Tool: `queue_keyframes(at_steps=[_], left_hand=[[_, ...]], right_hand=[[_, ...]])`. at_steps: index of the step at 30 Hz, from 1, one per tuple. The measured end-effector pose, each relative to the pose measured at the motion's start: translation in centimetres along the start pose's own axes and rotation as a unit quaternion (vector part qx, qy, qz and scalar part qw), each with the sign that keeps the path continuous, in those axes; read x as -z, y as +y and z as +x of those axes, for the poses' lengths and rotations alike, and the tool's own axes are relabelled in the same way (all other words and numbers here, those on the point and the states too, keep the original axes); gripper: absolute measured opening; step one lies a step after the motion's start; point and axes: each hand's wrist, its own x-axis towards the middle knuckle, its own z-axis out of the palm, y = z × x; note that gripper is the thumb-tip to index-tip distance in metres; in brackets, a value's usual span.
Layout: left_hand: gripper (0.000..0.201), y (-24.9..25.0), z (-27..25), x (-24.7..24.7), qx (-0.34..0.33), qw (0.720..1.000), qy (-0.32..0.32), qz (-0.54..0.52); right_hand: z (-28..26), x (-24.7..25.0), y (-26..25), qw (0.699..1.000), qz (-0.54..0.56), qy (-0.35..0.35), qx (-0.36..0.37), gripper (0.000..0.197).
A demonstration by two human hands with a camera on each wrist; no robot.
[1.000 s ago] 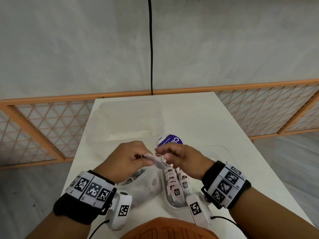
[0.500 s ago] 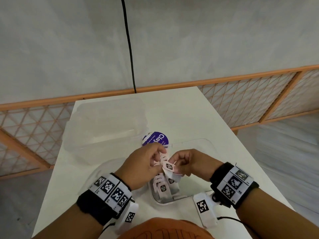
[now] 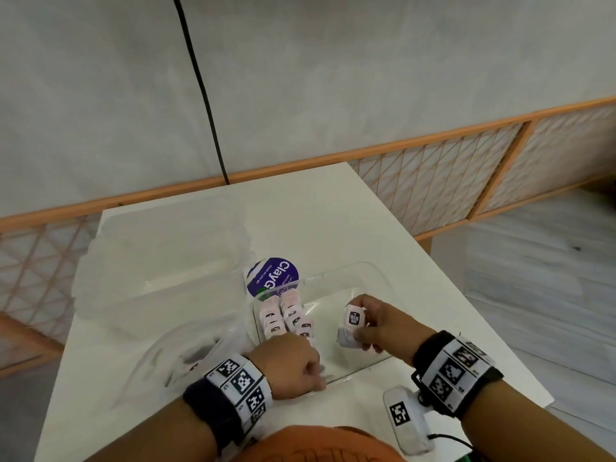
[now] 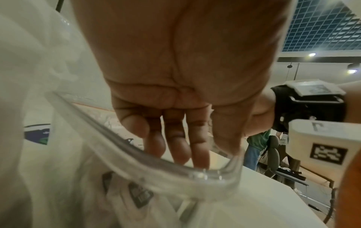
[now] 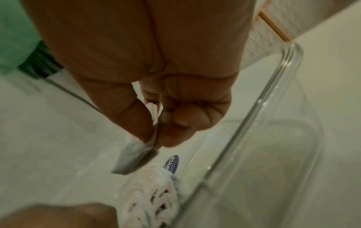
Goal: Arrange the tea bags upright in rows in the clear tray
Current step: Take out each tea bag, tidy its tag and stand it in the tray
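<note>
The clear tray (image 3: 373,275) sat on the white surface (image 3: 333,211) with two short rows of pink tea bags (image 3: 286,315) already standing upright along its side nearest the left hand, packed close together and running away from that hand toward the tray's far end. The right hand (image 3: 376,325) hovered over the bare middle of the tray and pinched one more tea bag (image 3: 353,320) between thumb and fingertips, label up and the bag hanging roughly upright; the right wrist view showed the same pinch, with the bag (image 5: 134,157) dangling above the standing rows. The left hand (image 3: 293,365) rested at the tray's near corner, fingers curled down over the rim; in the left wrist view the fingers (image 4: 175,146) hung inside the clear wall, and whether they gripped the rim or only steadied it could not be told. Just outside the left hand lay a clear plastic bag (image 3: 186,355) with dark-labelled sachets showing faintly through it, seemingly the remaining supply. Beyond it were a large clear container (image 3: 160,261) and a purple-labelled round lid (image 3: 271,276). As a judgement, the task stood in its early-to-middle part: two rows were begun but short, most of the tray floor beside the right hand was unfilled, and the held bag plus those in the plastic bag remained to be placed.
</note>
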Motion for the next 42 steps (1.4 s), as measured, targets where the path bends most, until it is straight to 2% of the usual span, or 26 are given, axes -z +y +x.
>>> queue_keyframes(at_steps=[3, 7, 10, 12, 16, 21, 26, 32, 35, 39, 42], left_hand=[[0.022, 0.2, 0.4, 0.2, 0.007, 1.0, 0.005, 0.023], [0.022, 0.4, 0.4, 0.4, 0.019, 1.0, -0.016, 0.013], [0.032, 0.4, 0.4, 0.4, 0.024, 0.998, -0.044, -0.031], [0.036, 0.4, 0.4, 0.5, 0.025, 0.997, -0.056, -0.053], [0.029, 0.2, 0.3, 0.6, 0.018, 0.997, -0.048, -0.055], [0.024, -0.1, 0.4, 0.4, -0.003, 0.998, -0.031, -0.052], [0.036, -0.4, 0.5, 0.3, 0.033, 0.995, -0.04, -0.087], [0.025, 0.0, 0.7, 0.6, 0.015, 0.998, -0.029, -0.046], [0.029, -0.1, 1.0, 0.4, 0.0, 0.998, -0.03, -0.046], [0.033, 0.5, 1.5, 0.6, -0.008, 0.994, -0.079, -0.077], [0.048, 0.7, 1.4, 0.6, 0.005, 0.987, -0.125, -0.105]], right_hand=[[0.4, -0.1, 0.4, 0.986, -0.166, 0.021, 0.018, 0.007], [0.5, -0.8, 0.1, 0.96, -0.278, -0.011, 0.02, 0.011], [0.6, -1.6, -0.5, 0.963, -0.263, -0.059, 0.007, 0.009], [0.7, -2.0, -0.9, 0.97, -0.227, -0.09, -0.003, 0.016], [0.9, -2.8, -1.8, 0.974, -0.187, -0.126, -0.017, 0.021], [1.0, -3.1, -2.1, 0.98, -0.146, -0.136, -0.026, 0.018], [1.7, -2.8, -1.8, 0.973, -0.193, -0.121, -0.026, 0.014], [1.6, -1.6, -1.5, 0.973, -0.211, -0.09, -0.021, 0.016], [1.2, -1.0, -1.0, 0.973, -0.221, -0.066, -0.016, 0.013], [0.6, -0.5, 0.0, 0.978, -0.209, -0.013, -0.003, 0.014], [0.2, -0.1, 0.6, 0.979, -0.2, 0.034, 0.01, 0.014]])
